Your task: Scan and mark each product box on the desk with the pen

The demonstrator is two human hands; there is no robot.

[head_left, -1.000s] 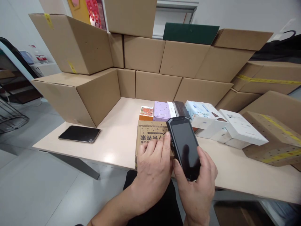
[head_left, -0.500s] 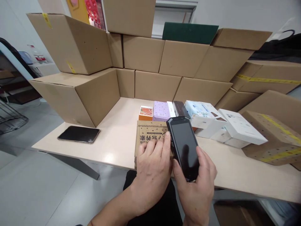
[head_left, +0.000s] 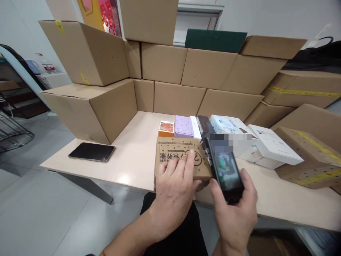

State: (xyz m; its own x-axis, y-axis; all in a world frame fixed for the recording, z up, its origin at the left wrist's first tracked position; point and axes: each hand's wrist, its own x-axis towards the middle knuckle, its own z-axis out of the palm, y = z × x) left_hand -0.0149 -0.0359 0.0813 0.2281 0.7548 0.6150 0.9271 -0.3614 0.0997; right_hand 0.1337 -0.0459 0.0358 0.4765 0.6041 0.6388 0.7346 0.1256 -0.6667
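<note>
The pale tabletop (head_left: 128,156) runs left to right, its far edge hidden by a wall of plain cartons (head_left: 179,97). The highest carton (head_left: 149,21) is cut off above; a spotted, taped carton (head_left: 309,156) leaves view at right. White boxes (head_left: 277,144) cluster just left of it, a blocky grey blur masking part of the group.

The brown printed box (head_left: 176,144) lies at the near middle of the tabletop, part of its lettering covered by the left hand (head_left: 174,188). That hand's fingers lie across the top, with the thumb partly seen at the near side; I cannot tell whether its grip pinches the box or only rests there.

The right hand (head_left: 234,209) has its grip closed around a black handheld device (head_left: 226,170), right of the box. The blur covers its upper screen, and the picture below is unclear; whether device and box touch, I cannot tell. Beyond the box, a purple box (head_left: 183,126) is partly hidden. A dark phone (head_left: 92,152) lies at left, and a small orange box (head_left: 166,128) beside the purple one.
</note>
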